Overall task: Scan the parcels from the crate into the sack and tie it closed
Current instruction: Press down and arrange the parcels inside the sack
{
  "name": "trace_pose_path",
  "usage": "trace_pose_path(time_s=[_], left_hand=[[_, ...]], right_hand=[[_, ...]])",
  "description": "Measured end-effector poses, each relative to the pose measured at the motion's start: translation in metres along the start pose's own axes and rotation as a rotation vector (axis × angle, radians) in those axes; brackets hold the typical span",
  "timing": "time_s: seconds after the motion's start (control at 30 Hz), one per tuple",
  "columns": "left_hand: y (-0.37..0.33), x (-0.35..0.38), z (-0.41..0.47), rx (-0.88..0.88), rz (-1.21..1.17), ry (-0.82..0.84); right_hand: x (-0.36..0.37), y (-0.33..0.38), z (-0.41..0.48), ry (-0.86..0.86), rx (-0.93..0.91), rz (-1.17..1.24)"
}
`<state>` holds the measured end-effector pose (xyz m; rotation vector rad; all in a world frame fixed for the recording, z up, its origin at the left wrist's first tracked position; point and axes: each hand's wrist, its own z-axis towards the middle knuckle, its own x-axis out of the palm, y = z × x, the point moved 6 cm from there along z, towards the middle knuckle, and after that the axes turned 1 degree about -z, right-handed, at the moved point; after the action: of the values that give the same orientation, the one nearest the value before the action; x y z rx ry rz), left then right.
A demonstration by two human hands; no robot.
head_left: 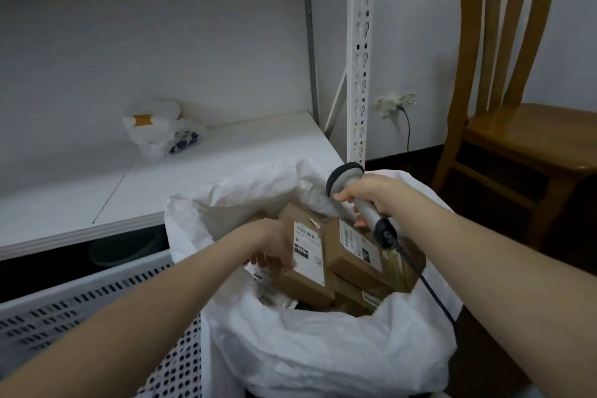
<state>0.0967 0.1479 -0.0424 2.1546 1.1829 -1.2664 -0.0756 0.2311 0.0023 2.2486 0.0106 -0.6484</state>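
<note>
Head | sack holds parcels | left fingers grip parcel | right fingers grip scanner

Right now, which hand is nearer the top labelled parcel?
Left. The left hand grips the parcel at its left edge; the right hand holds the scanner apart, up-right.

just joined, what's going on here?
A person is filling a white sack. The left hand holds a labelled cardboard parcel in the sack's open mouth, while the right hand grips a corded scanner close by. Other boxes already lie inside; the sack is not yet tied. A perforated white crate stands beside it.
</note>
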Motion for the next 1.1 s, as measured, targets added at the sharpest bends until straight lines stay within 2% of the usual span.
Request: trace_pose_path(time_s=[0.1,0.17,0.23,0.37,0.47,0.53,0.63,0.7,0.77,0.83,0.9,1.0,1.1], left_hand=[[0.003,-0.013,0.015,-0.013,-0.043,-0.24],[-0.006,0.003,0.026,-0.005,-0.079,-0.185],[-0.015,0.021,0.033,0.01,0.04,-0.104],[-0.006,0.033,0.037,-0.021,0.203,-0.108],[-0.004,0.032,0.037,-0.074,0.223,-0.104],[-0.01,0.018,0.033,-0.065,0.331,-0.186],[-0.019,-0.021,0.025,0.017,0.533,-0.472],[-0.007,-0.036,0.026,0.013,0.627,-0.497],[0.031,-0.044,0.031,-0.117,0.723,-0.439],[0.083,-0.047,0.034,-0.294,0.693,-0.397],[0.116,-0.043,0.031,-0.376,0.583,-0.38],[0.109,-0.041,0.029,-0.302,0.546,-0.387],[0.065,-0.037,0.011,-0.064,0.39,-0.494]], right_hand=[[0.004,-0.011,0.008,-0.004,0.0,0.03],[0.005,-0.013,0.012,-0.008,-0.025,0.037],[0.005,-0.013,0.017,-0.007,-0.045,0.06],[0.01,-0.013,0.019,-0.035,-0.063,0.088],[0.018,-0.008,0.012,0.002,-0.09,0.098],[0.019,-0.004,0.008,0.035,-0.102,0.134],[0.013,0.005,0.001,0.092,-0.114,0.23],[0.01,0.011,-0.002,0.122,-0.107,0.32],[0.013,0.014,0.0,0.152,-0.095,0.371],[0.019,0.014,0.004,0.171,-0.076,0.385],[0.024,0.013,0.009,0.183,-0.06,0.395],[0.03,0.011,0.009,0.186,-0.049,0.382],[0.033,0.009,-0.001,0.187,-0.053,0.338]])
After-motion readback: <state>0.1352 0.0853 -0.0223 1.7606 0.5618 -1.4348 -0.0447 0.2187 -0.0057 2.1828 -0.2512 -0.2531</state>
